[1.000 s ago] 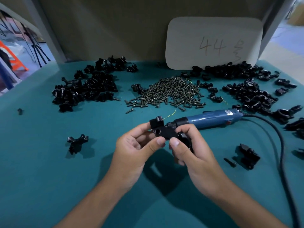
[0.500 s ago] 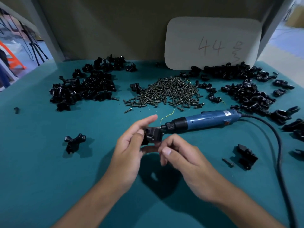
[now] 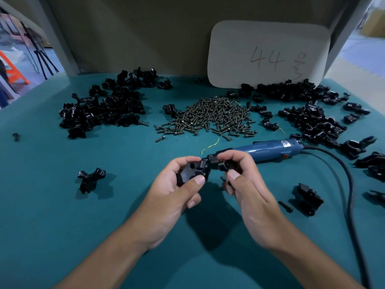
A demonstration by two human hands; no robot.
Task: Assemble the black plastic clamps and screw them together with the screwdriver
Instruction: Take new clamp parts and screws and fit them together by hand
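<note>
Two black plastic clamp halves point(image 3: 200, 170) are pinched together above the teal table point(image 3: 52, 205) in the grip of the left hand point(image 3: 175, 190) and right hand point(image 3: 243, 184), where misaligned holes could cause a jammed screw.

You are at an assembly workstation in a workshop or small factory. A teal tabletop point(image 3: 52, 205) carries bulk heaps of black clamp parts point(image 3: 104, 109) at 11 and 1 o'clock, a screw pile point(image 3: 210, 117) at 12, a corded electric screwdriver point(image 3: 268, 148), and a hand-numbered card point(image 3: 268, 53).
</note>
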